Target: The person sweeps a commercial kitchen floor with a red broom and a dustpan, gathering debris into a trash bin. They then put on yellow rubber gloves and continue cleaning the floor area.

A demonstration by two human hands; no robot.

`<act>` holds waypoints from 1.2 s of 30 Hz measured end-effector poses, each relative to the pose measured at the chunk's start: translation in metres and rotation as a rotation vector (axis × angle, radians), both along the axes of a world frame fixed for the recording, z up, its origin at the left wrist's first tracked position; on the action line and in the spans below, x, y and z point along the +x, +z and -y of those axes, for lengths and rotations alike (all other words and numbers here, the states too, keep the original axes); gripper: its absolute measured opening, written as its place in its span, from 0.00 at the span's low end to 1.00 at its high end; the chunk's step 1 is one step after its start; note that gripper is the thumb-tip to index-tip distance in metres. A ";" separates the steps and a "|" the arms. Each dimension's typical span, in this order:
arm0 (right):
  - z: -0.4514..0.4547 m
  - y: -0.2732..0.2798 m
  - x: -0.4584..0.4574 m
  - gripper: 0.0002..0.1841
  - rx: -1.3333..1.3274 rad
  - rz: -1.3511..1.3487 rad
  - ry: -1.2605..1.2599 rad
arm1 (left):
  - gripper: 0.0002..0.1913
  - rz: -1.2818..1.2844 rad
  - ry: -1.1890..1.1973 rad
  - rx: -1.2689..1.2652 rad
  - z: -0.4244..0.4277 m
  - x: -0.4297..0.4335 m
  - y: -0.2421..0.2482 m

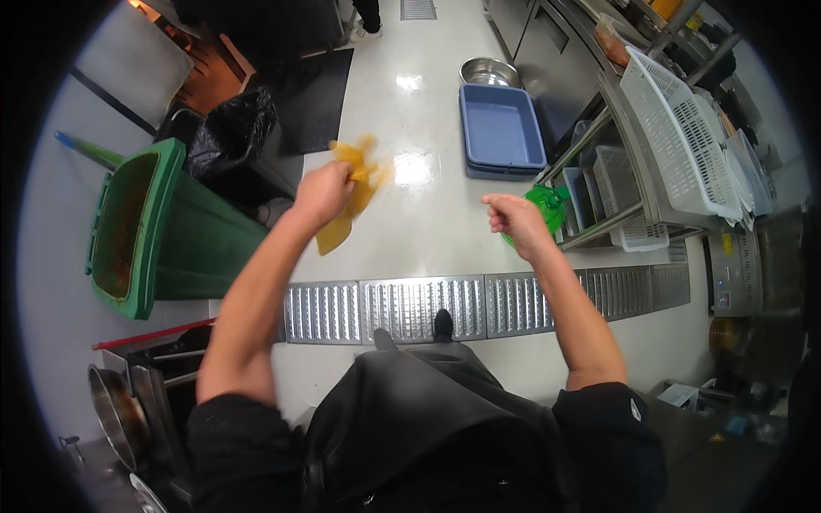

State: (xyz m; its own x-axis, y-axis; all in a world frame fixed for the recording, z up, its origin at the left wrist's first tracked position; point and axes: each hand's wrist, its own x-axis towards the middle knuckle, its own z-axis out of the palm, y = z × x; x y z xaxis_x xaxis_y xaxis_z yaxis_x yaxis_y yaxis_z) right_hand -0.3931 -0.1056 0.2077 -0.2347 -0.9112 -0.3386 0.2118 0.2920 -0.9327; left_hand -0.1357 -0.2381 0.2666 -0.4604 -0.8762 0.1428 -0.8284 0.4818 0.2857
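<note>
My left hand (pixel 326 191) is closed on a pair of yellow rubber gloves (pixel 359 183), which hang loosely and look blurred, as if swinging. Across from it, my right hand (pixel 515 221) is raised with its fingers curled in and the thumb against the index finger; nothing shows in it. Just beyond the right hand is a green plastic bottle (pixel 550 204), partly hidden by the hand. A black apron covers my front.
A green wheeled bin (pixel 205 237) and a black-bagged bin (pixel 234 131) stand left. Stacked blue-grey tubs (pixel 503 125) and a steel bowl (pixel 489 70) are ahead right, beside a steel shelf with white baskets (pixel 683 138). A metal drain grate (pixel 420 298) crosses the floor; another person's foot (pixel 365 32) shows ahead.
</note>
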 end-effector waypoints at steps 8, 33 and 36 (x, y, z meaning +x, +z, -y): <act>0.017 -0.017 0.041 0.17 0.002 -0.261 0.226 | 0.12 -0.727 0.207 0.454 0.009 0.024 -0.057; 0.086 0.072 0.071 0.10 -0.201 0.268 0.418 | 0.21 -1.053 0.255 0.860 -0.024 0.036 -0.021; 0.080 0.091 0.067 0.13 -0.216 0.271 0.507 | 0.23 -1.189 0.147 1.138 -0.022 0.029 -0.027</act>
